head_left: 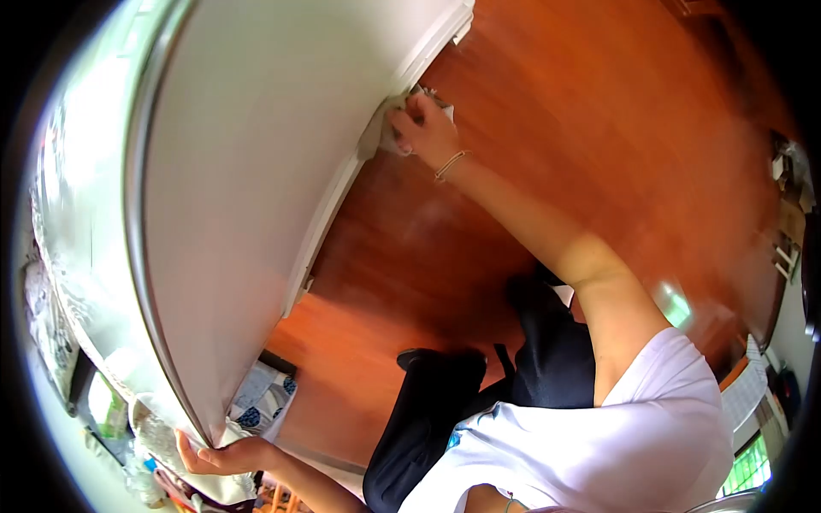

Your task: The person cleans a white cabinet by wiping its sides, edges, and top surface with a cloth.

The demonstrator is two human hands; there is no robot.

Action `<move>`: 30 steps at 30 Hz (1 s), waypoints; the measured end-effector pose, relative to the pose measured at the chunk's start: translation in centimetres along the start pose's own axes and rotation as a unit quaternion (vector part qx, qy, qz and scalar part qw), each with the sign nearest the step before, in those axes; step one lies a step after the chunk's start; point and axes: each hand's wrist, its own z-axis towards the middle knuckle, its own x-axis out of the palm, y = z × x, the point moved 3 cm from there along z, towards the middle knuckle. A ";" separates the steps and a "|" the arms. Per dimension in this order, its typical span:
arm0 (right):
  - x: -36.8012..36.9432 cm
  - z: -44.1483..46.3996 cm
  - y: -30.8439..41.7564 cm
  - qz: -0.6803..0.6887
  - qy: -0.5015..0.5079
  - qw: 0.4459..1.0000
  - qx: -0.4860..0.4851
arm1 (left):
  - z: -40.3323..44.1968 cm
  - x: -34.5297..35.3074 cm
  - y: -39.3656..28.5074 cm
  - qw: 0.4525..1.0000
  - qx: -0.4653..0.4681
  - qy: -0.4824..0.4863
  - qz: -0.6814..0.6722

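A tall white refrigerator-like appliance (248, 171) with a silver trim edge fills the left side of the view. My right hand (423, 128) is closed on a grey-beige cloth (374, 132), which is bunched under the fingers. The cloth touches the white strip along the appliance's lower edge, close to the floor. At the bottom left, my left hand (227, 455) grips the appliance's far corner, its fingers curled around the edge. Beside that hand hangs a white lacy cover (158, 421).
Reddish-brown wooden floor (581, 111) spreads to the right. My black-trousered legs (445, 393) are bent close to the appliance. A box or bag with blue round patterns (263, 396) stands near my left hand. Various items, including papers (746, 385), line the right edge.
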 end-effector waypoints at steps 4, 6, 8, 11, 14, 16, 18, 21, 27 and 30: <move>-1.6 0.8 1.5 0.033 -0.116 0.991 -0.049 | 2.0 -0.6 -1.5 0.997 -0.041 0.059 0.024; -2.2 2.6 0.8 0.018 -0.145 0.985 -0.086 | 2.2 1.1 -1.0 0.997 -0.059 0.025 0.049; -2.4 3.6 0.3 0.000 -0.175 0.977 -0.120 | 2.0 1.8 -1.3 0.998 -0.001 -0.042 0.049; -2.2 3.9 0.4 0.194 -0.151 0.964 -0.101 | 2.1 1.8 -0.9 0.996 0.036 -0.049 0.068; -0.5 2.2 -1.3 0.148 -0.171 0.969 -0.101 | 1.8 1.3 0.6 0.985 0.115 -0.061 0.117; 0.8 0.7 -2.5 0.149 -0.129 0.977 -0.079 | 1.9 1.6 0.9 0.991 0.087 -0.062 0.080; 1.1 1.1 -2.9 0.153 -0.087 0.983 -0.052 | 2.1 1.8 0.8 0.995 0.066 -0.071 0.029; -1.0 2.7 -1.3 0.093 -0.192 0.969 -0.128 | 2.2 1.5 0.4 0.971 0.199 -0.041 0.125; -2.6 2.7 1.5 0.085 -0.192 0.969 -0.128 | 1.9 0.8 1.2 0.926 0.261 0.005 0.271; -2.0 1.7 1.1 0.004 -0.179 0.973 -0.142 | 1.7 1.3 0.7 0.931 0.280 -0.018 0.232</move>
